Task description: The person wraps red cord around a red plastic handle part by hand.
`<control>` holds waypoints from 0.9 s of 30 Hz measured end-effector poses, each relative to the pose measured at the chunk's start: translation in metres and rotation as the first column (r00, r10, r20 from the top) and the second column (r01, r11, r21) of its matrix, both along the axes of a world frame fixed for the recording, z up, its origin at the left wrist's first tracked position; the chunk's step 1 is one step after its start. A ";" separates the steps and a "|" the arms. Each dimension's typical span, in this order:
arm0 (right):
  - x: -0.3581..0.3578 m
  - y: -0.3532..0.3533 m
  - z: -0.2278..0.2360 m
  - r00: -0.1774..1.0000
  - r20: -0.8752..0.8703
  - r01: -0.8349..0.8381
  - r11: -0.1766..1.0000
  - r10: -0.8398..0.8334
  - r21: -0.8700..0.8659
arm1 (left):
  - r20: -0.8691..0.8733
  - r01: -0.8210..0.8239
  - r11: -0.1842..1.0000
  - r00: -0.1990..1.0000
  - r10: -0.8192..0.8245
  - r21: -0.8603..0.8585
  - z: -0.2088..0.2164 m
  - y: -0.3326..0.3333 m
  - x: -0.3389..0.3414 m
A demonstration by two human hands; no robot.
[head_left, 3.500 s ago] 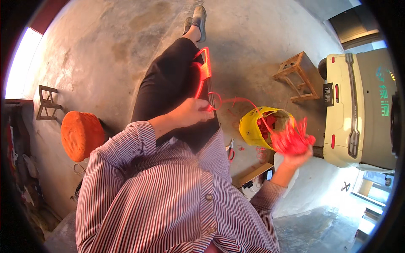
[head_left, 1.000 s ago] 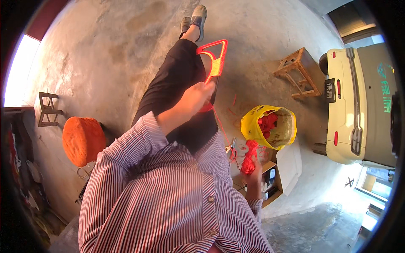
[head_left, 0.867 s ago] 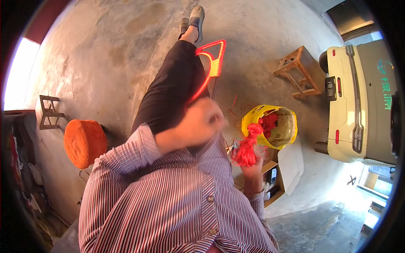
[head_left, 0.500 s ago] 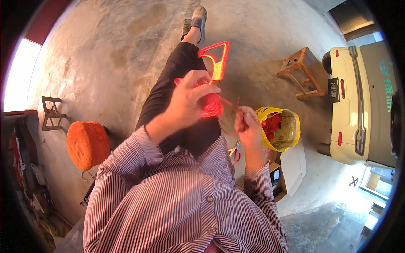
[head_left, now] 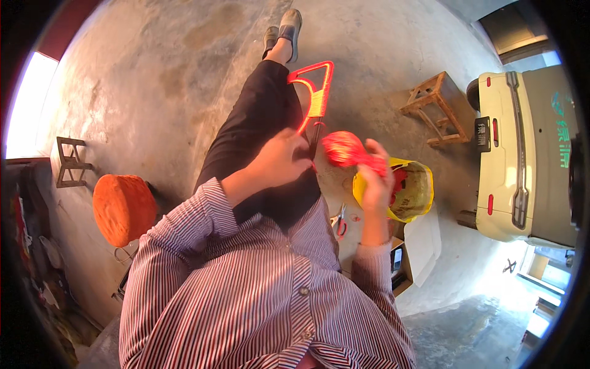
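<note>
A frame wrapped in bright red cord [head_left: 317,101] lies along my thigh, with a dark unwrapped part at its near end. My left hand [head_left: 281,158] is beside that near end, its fingers curled and slightly blurred. A bit of red cord shows at its fingertips, but what it grips is hidden. To the right, my right hand [head_left: 376,184] is closed around the narrow end of a bundle of red cord [head_left: 344,149]. The bundle's rounded end points left toward the frame.
A yellow bag [head_left: 424,203] with red material inside stands just beyond my right hand. Scissors [head_left: 340,222] and an open cardboard box [head_left: 402,267] are nearer. Around me are an orange round stool [head_left: 125,210], wooden stools [head_left: 439,111] and a pale vehicle [head_left: 504,160].
The cord bundle has passed from my left hand to my right and moved rightward. My left hand has come down beside the frame's near end. The frame has barely moved.
</note>
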State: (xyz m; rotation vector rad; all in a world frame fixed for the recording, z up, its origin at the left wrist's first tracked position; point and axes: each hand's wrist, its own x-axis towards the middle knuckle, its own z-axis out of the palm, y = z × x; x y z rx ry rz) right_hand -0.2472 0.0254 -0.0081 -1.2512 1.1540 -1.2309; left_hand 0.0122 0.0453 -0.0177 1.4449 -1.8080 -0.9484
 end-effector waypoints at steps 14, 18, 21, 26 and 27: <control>0.023 0.110 0.195 -0.275 0.758 -0.592 0.517 0.591 -0.618 | -0.044 -0.079 0.968 0.995 0.092 0.240 -0.015 0.015 -0.019; -0.003 0.091 0.193 -0.326 0.605 -0.493 0.415 0.727 -0.765 | -0.133 -0.266 0.961 0.958 0.255 -0.072 -0.004 0.018 -0.036; -0.022 0.078 0.162 0.012 0.738 -0.450 0.662 0.675 -0.599 | -0.602 -0.183 0.974 0.766 0.227 0.134 0.008 0.004 -0.035; -0.004 0.010 0.074 0.792 -0.534 -0.326 0.945 0.296 0.040 | -0.533 -0.137 0.792 0.670 0.517 0.595 0.008 -0.022 -0.010; 0.012 0.002 0.050 0.676 -0.663 -0.308 0.941 0.322 0.142 | -0.429 -0.137 0.774 0.767 0.478 0.618 0.004 -0.023 -0.009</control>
